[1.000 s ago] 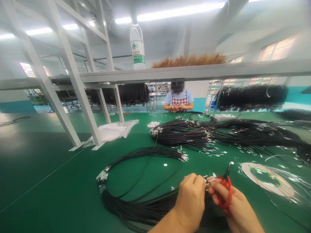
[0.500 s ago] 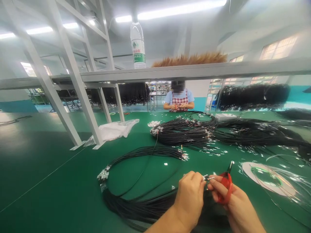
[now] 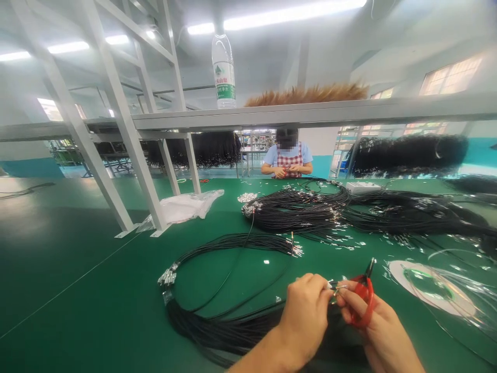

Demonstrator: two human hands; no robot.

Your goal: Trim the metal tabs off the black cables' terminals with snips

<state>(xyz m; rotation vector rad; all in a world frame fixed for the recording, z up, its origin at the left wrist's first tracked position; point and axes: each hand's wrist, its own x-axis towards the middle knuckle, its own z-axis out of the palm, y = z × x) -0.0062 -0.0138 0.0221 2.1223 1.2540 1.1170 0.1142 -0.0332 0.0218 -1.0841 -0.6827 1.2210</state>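
Observation:
My left hand [image 3: 306, 316] is closed on a black cable near its end, where a small white piece [image 3: 330, 285] shows at the fingertips. My right hand [image 3: 373, 316] has red-handled scissors [image 3: 365, 300] hooked around its fingers, blades pointing up and away. Its thumb and forefinger pinch the thin wires at the cable's tip, close to my left fingertips. A bundle of black cables [image 3: 217, 326] passes beneath my hands and curves to the left. Silvery connector ends [image 3: 167, 277] are gathered at the bend, and a thinner cable bunch ends in bare wire tips [image 3: 295, 248].
Heaped black cables [image 3: 295, 212] lie across the green table [image 3: 97, 311]. A white disc with green wire [image 3: 430, 285] sits at right. The grey rack [image 3: 272, 120] carries a water bottle [image 3: 224, 72]; a plastic bag [image 3: 186, 206] lies by its legs. A co-worker [image 3: 287, 155] sits opposite.
The view has shifted slightly. My hands stay close together, with the fingertips at the cable's end moved only a little; the scissors remain in my right hand.

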